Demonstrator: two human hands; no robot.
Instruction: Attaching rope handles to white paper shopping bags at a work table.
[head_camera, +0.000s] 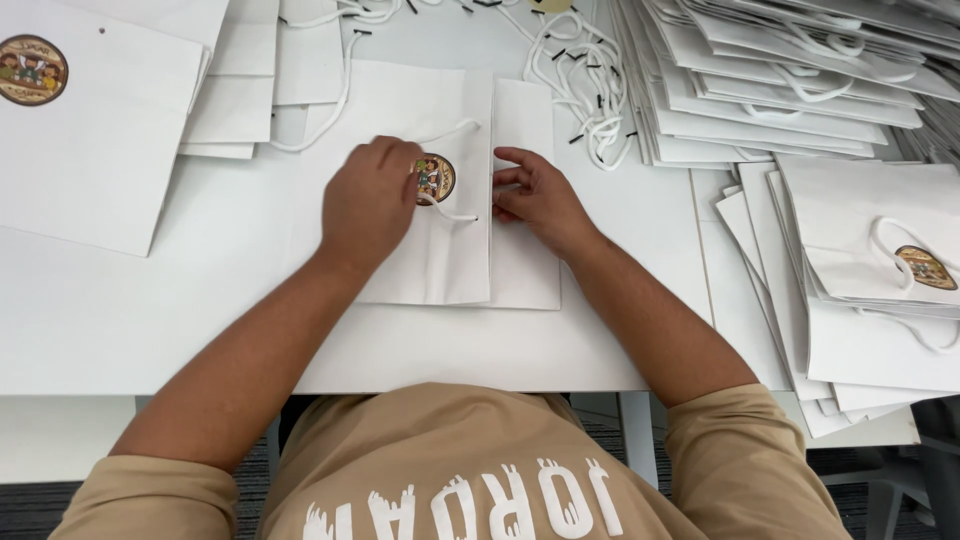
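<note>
Head view: white paper bag (440, 260) flat on white desk (150, 320), centre, just ahead of torso. Left hand (368, 205) pressing down on round colourful sticker (437, 178) on bag front, fingers curled, flat on paper, gripping nothing. Right hand (537, 198) at bag's right fold, fingers pinched lightly on paper edge beside white cord handle (450, 205). Stack of white bags (780, 90) top right, another pile (860, 290) right, one stickered bag (90, 130) top left, loose cords (585, 90) near stack.
</note>
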